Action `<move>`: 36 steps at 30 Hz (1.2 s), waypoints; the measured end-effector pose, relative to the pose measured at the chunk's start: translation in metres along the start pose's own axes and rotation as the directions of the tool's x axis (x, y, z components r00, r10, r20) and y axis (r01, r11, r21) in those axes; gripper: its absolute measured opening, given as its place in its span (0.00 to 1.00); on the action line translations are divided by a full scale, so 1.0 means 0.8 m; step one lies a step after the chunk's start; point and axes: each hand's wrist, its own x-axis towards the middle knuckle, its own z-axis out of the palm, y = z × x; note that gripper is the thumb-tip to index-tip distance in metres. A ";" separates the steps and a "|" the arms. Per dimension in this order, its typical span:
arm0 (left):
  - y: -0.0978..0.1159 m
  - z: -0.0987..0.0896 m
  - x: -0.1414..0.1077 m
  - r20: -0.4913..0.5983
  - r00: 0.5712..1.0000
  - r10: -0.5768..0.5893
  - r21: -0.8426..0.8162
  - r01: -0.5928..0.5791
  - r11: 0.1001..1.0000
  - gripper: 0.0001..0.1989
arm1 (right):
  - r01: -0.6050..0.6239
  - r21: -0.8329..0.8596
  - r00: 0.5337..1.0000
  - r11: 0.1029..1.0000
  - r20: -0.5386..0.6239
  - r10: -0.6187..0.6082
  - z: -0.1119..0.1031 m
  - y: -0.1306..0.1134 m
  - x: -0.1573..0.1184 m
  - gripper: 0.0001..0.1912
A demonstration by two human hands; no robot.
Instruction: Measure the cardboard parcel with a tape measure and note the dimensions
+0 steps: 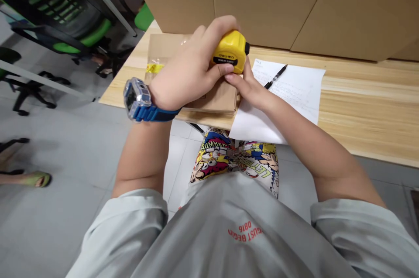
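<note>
A: Where was the tape measure point(231, 47)?
B: Over the cardboard box point(216, 100) on the counter point(356, 108); the left hand point(188, 68) clamped it; the right hand point(251, 89) touched its near edge, grip unclear.

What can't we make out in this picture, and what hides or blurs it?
Head view:
Left hand: most fingertips, hidden behind the yellow tape measure.
Cardboard box: its middle, covered by the left hand.
Paper: most of its writing, too small and faint.
Green slipper: its wearer, cut off by the left edge.
</note>
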 end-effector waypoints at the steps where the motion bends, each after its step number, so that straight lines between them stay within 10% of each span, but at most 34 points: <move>1: -0.003 0.002 0.001 0.013 1.000 -0.009 0.014 0.009 1.000 0.32 | -0.055 -0.005 0.997 0.998 -0.055 0.055 -0.001 0.002 0.001 0.47; 4: -0.013 0.011 0.001 0.041 0.999 -0.029 0.015 0.028 1.000 0.34 | -0.140 -0.018 0.977 0.990 -0.168 0.135 -0.005 0.003 0.003 0.48; 19: 0.018 -0.006 -0.016 0.037 0.952 -0.303 0.109 0.298 0.948 0.33 | 0.372 -0.039 0.888 0.927 -0.276 -0.368 -0.005 0.026 0.023 0.48; 32: -0.045 -0.035 -0.089 -0.081 0.918 -0.388 0.150 0.396 0.906 0.38 | 0.435 -0.083 0.863 0.897 -0.247 -0.441 -0.006 0.029 0.025 0.39; 36: -0.069 -0.048 -0.126 -0.174 0.825 -0.538 0.197 0.564 0.802 0.39 | 0.435 -0.081 0.862 0.897 -0.249 -0.441 -0.005 0.029 0.024 0.39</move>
